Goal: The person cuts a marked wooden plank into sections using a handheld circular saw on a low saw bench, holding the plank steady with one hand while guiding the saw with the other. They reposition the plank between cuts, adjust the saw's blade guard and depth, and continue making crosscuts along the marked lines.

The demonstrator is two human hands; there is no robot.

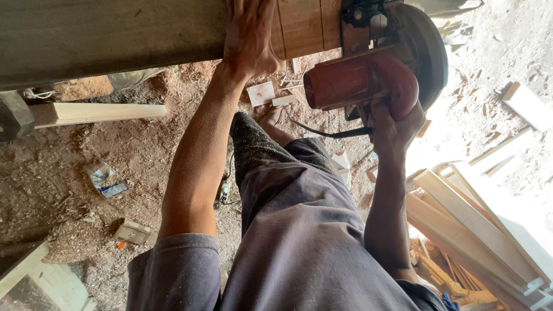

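Nearest the camera, a grey-purple shirt with 2 bare arms reaching away from it toward the top of the view. To the near right, a heap of pale wooden slats, lying at a slant in bright light. To the near left, sawdust-covered ground with a crumpled clear wrapper and a small wood offcut.

Farther on, a black cord trailing across dark trousers, a bare foot beyond them, a small white card on the dirt just past it.

Right hand wrapped tight around the grip under a red circular saw, fingers fully closed on it; the saw's dark blade guard curving up on the far right, touching the wide wooden plank.

Left hand open and flat, palm pressed on that plank just left of the saw, gripping nothing.

Plank running across the far edge from the left side to the saw. Beneath it on the left, a pale timber bar.
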